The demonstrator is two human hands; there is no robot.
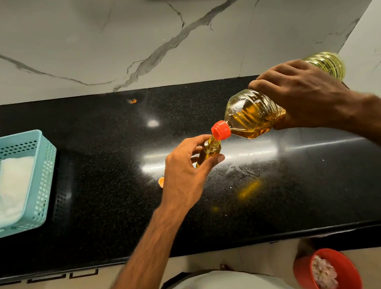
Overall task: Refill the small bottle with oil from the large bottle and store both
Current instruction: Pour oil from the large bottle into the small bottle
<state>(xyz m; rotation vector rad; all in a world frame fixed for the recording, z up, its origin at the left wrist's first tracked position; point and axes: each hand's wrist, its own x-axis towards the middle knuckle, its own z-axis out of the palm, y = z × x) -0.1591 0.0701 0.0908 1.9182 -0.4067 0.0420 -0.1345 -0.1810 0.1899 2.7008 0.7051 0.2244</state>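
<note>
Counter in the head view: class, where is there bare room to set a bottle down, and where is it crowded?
Free: the black counter between the blue basket and the left hand, and the front strip below the right hand. Crowded: the middle, where the large bottle tips over the small bottle, an orange cap beside it.

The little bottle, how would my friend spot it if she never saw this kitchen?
Start at the long black counter under the marble wall. Near its middle, the left hand holds the small bottle upright. It is thin and full of golden oil, sitting right under the red cap of the large bottle, which the right hand tips over it.
</note>
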